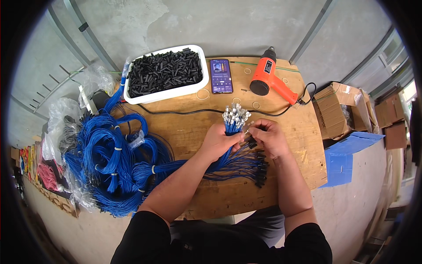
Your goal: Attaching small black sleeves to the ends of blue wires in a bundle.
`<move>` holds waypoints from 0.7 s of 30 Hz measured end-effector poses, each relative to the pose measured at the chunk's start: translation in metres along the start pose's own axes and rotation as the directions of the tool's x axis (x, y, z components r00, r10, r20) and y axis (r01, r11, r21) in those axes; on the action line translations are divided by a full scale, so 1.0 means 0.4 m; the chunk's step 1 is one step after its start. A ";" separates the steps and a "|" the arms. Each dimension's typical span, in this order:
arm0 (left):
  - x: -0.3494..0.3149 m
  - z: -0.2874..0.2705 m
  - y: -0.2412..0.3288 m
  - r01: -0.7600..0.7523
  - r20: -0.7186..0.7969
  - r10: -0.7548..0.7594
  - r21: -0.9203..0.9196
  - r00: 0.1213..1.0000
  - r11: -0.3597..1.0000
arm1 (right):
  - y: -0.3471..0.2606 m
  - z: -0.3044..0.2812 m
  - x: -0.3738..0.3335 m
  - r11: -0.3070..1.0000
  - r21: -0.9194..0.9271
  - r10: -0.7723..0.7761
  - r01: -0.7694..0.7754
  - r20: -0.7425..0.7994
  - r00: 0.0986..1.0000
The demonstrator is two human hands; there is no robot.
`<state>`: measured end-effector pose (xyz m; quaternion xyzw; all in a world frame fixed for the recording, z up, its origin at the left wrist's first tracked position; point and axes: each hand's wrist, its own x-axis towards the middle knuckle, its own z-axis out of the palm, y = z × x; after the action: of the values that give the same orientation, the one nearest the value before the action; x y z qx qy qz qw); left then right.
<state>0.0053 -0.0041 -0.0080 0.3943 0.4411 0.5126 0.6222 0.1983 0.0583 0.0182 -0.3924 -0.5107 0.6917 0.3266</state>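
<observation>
My left hand (220, 141) is wrapped round a bundle of blue wires (231, 127), whose silvery metal terminals (236, 115) point up and away from me. Just right of the bundle, my right hand (269, 137) has thumb and forefinger pinched together; what is between them is too small to make out. Below the hands, more blue wires fan out rightward over the table, their ends covered by black sleeves (261, 170). To the left lies a large heap of coiled blue wires (116, 154), tied in bunches with pale bands.
A white tub (166, 96) full of short black sleeves stands at the back left of the wooden table (290, 176). Beside it lie a phone (221, 77) and an orange heat gun (273, 79). A black cord (189, 112) crosses the table. Cardboard boxes (327, 110) stand right.
</observation>
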 end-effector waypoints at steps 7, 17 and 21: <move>0.000 0.000 0.001 0.019 -0.076 -0.026 -0.100 0.997 0.995 | 0.008 -0.007 0.003 1.000 -0.018 -0.021 0.021 -0.018 1.000; -0.003 0.000 0.010 -0.011 0.038 0.012 -0.040 0.999 0.999 | 0.003 -0.007 0.002 0.999 0.042 -0.016 0.016 0.013 1.000; -0.003 0.002 0.011 0.004 0.007 -0.004 -0.058 1.000 0.998 | -0.002 -0.006 0.000 0.998 0.056 -0.001 -0.002 0.041 0.999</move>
<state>0.0048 -0.0047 -0.0035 0.3770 0.4248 0.5225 0.6359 0.2005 0.0598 0.0186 -0.3691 -0.4976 0.7137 0.3268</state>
